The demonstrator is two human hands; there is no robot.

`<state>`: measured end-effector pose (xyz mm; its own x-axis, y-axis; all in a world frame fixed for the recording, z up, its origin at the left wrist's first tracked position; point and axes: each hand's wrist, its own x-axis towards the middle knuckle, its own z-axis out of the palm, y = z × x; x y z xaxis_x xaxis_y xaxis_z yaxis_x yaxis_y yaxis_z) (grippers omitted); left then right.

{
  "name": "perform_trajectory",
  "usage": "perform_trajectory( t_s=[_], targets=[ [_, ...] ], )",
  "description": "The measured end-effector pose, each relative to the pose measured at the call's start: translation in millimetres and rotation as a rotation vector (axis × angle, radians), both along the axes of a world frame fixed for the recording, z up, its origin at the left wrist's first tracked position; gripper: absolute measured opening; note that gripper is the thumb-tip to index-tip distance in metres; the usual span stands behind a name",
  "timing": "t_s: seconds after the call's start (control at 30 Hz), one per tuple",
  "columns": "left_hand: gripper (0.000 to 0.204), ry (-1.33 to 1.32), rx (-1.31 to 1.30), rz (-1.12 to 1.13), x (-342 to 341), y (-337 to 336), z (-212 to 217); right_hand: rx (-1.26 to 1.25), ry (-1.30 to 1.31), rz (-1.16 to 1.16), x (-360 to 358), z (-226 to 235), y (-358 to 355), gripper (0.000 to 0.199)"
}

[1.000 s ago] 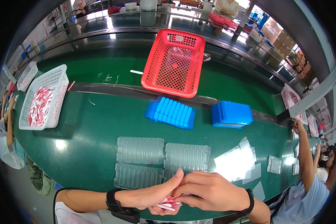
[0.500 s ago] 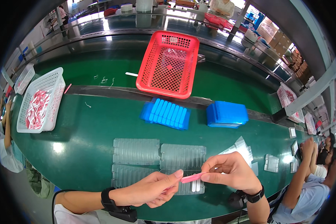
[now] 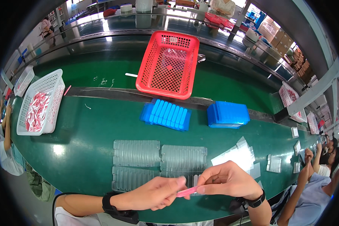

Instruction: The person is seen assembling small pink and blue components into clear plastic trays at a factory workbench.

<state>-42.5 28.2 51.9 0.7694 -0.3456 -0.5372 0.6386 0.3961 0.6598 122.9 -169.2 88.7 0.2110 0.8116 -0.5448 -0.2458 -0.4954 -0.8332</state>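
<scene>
My right hand pinches one end of thin pink flat sticks, which look like nail files; I cannot tell how many lie together. The other end meets the curled fingers of my left hand, whose thumb is smeared by motion. Beneath my hands are clear ribbed plastic trays, set in two rows. White sticks stand in slots of the near right tray, partly hidden behind my right hand. Clear flat sheets lie just beyond my right hand.
Blue slotted trays and a blue stack stand beyond the clear trays. A red basket sits behind them. At the left a white basket holds pink and white sticks. Other people work along the right side.
My hands have moved slightly down and left with the pink sticks. My left thumb has lifted from its place along the sticks' end. At the right, a co-worker's hands have lowered.
</scene>
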Motion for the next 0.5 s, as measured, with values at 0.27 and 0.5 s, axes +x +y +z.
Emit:
perform_trajectory(
  t_s=[0.27,0.5],
  targets=[
    [0.035,-0.373,0.212,-0.005,-6.0,-5.9,-13.7,0.028,-0.15,-0.038,-13.8,1.5,8.6,0.021],
    [0.032,-0.4,0.273,0.071,-4.1,-5.5,-16.1,0.045,-0.409,-0.142,-29.4,-1.9,0.0,0.014]
  ],
)
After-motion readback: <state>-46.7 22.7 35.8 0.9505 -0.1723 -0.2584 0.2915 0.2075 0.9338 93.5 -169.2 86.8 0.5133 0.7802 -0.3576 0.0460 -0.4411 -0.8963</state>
